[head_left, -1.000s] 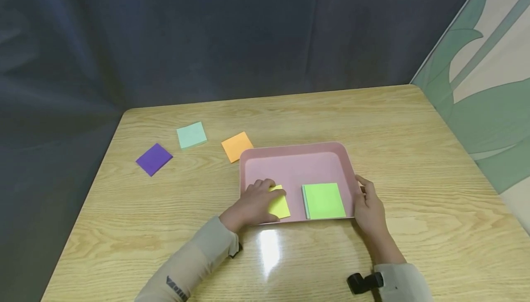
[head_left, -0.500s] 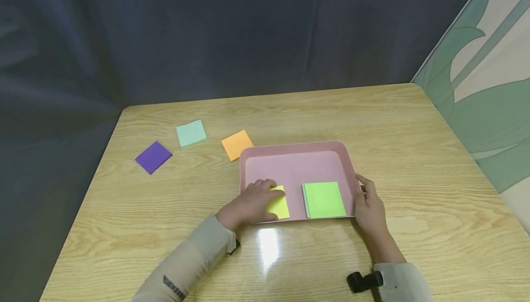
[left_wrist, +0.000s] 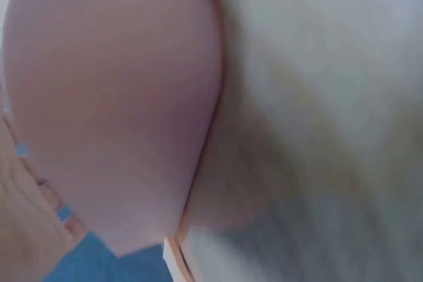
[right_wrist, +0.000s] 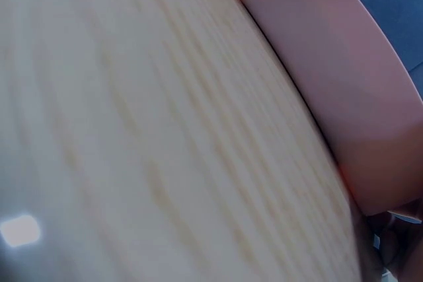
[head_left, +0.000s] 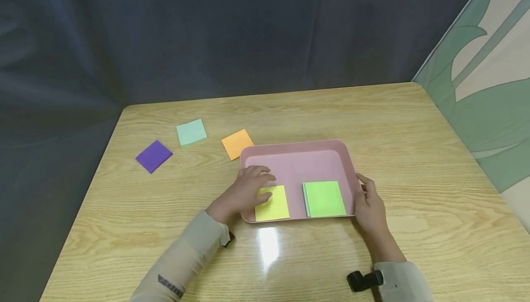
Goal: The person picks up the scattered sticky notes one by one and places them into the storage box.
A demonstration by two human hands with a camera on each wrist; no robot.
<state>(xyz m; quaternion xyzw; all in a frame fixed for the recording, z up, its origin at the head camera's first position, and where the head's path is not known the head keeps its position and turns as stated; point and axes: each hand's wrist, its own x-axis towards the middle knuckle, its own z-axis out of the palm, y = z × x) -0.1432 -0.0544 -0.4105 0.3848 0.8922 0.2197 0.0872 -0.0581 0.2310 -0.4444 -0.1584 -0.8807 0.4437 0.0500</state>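
Observation:
My left hand (head_left: pixel 247 190) hovers over the left part of the pink tray (head_left: pixel 298 148), fingers spread and slightly bent, with nothing held. Just below its thumb, a yellow sticky note pad (head_left: pixel 273 204) lies flat in the tray's near left corner. A green sticky note pad (head_left: pixel 325 199) sits in the near right part, a paler layer showing along its left edge. At the tray's right side, my right hand (head_left: pixel 370 212) grips the wall. In the left wrist view, the tray's outer wall (left_wrist: pixel 112 97) fills much of the frame, hiding the pads.
Left of the tray, an orange sticky note pad (head_left: pixel 237 144) lies partly against or under its corner. Farther left are a mint pad (head_left: pixel 192 132) and a purple pad (head_left: pixel 154 156). The wooden table (head_left: pixel 430 155) ends at a dark curtain (head_left: pixel 265 35).
My left hand has let go of the yellow sticky note pad and moved up and left, uncovering it. The right hand and the tray stay in place.

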